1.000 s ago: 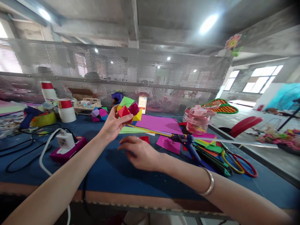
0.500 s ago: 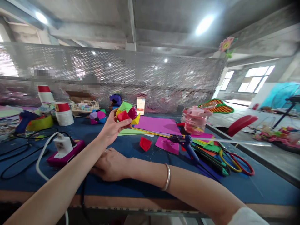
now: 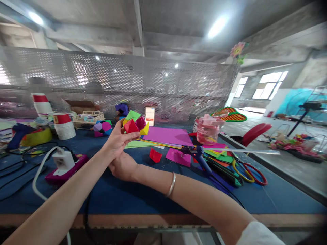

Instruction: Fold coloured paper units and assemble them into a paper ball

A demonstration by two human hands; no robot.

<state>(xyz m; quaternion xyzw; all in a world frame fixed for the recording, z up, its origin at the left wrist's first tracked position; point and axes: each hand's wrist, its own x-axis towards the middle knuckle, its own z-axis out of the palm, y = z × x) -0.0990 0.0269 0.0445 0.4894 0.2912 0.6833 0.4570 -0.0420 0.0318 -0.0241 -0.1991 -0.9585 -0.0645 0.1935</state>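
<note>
Raised over the table, my left hand (image 3: 118, 139) grips a folded-paper ball (image 3: 135, 125) made of green, red, magenta and yellow pieces. My right hand (image 3: 124, 166) lies against the underside of my left wrist; its fingers are hidden behind the left forearm. A single red folded-paper piece (image 3: 155, 155) rests on the blue table to the right of my hands. Beside it are a magenta paper sheet (image 3: 178, 157) and a blue hot glue gun (image 3: 199, 154) with a long clear glue stick through it.
Purple paper (image 3: 171, 135) lies behind. A pink jar (image 3: 208, 129), scissors (image 3: 251, 173) and a green cutter (image 3: 224, 172) are at right. Left are a power strip with a white plug (image 3: 63, 161), paper cups (image 3: 63, 126) and a finished paper ball (image 3: 102, 128). A phone (image 3: 150, 115) stands at the back.
My right hand has risen slightly from near the tabletop to my left wrist. The left hand still holds the paper ball. The whole view has shifted a little.
</note>
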